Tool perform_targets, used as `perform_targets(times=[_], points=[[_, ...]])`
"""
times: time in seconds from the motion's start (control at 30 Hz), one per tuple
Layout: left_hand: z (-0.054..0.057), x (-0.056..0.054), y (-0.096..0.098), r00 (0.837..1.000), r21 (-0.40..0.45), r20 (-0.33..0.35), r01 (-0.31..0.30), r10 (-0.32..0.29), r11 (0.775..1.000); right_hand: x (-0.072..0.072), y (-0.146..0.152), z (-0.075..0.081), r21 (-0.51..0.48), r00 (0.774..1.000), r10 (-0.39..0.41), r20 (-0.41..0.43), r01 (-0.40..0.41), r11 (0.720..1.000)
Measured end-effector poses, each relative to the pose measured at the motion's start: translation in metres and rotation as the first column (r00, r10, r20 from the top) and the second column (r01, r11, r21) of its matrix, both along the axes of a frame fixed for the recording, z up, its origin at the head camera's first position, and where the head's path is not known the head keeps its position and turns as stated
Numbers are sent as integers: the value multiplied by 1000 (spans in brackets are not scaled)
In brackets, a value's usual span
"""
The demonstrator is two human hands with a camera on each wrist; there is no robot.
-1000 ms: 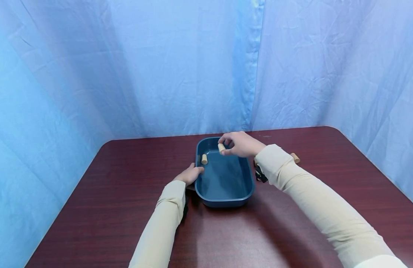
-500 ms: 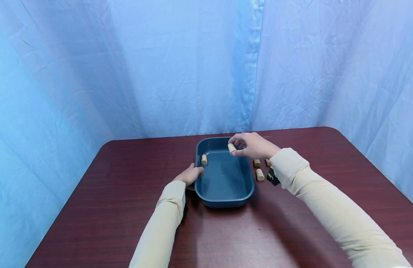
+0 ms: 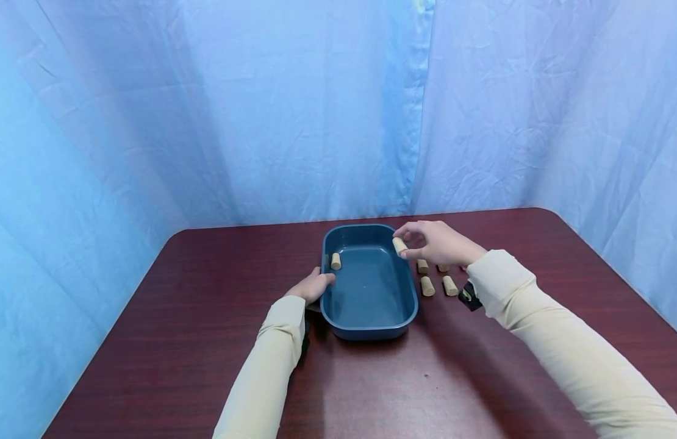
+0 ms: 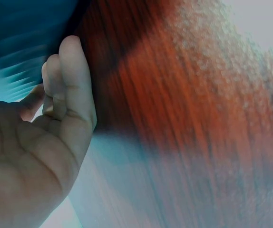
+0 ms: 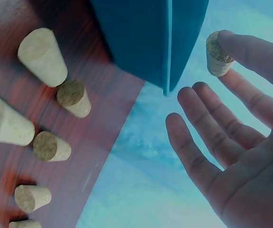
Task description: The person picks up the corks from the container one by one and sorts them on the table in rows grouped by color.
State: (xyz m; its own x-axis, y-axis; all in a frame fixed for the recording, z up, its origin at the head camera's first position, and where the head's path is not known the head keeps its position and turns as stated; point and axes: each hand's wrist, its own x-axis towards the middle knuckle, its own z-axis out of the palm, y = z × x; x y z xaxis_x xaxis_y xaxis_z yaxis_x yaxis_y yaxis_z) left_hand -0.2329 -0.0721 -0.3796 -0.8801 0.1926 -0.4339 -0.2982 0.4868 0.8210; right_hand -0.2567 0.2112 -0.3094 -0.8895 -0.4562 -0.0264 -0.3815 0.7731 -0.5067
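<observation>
A deep blue tray (image 3: 366,333) stands mid-table, and one cork (image 3: 336,261) is inside it near the left wall. My left hand (image 3: 311,286) holds the tray's left side, thumb over the rim; in the left wrist view its fingers lie along the outer wall. Above the tray's right rim, my right hand (image 3: 441,242) pinches a second cork (image 3: 399,246) between thumb and index finger. The other fingers spread loosely away from that cork in the right wrist view.
Several more corks (image 3: 427,286) lie on the dark red wooden table (image 3: 168,341) to the right of the tray, beneath the right hand and forearm. Light blue curtains (image 3: 305,110) hang behind and at both sides of the table.
My right hand has moved right with its cork, from over the tray's interior to its right rim. Corks on the table that the arm covered now show. The left hand stays put.
</observation>
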Motion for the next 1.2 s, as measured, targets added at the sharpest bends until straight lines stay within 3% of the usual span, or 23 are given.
perform_targets(times=[0.8,1.2], points=[[-1,0,1,1000,-57,-22,4,-5,998,13,54,-11,-37,999,-36,11,37,999],[0,-1,0,1000,-57,-29,8,-9,998,21,87,-30,-39,998,-60,-17,59,997]])
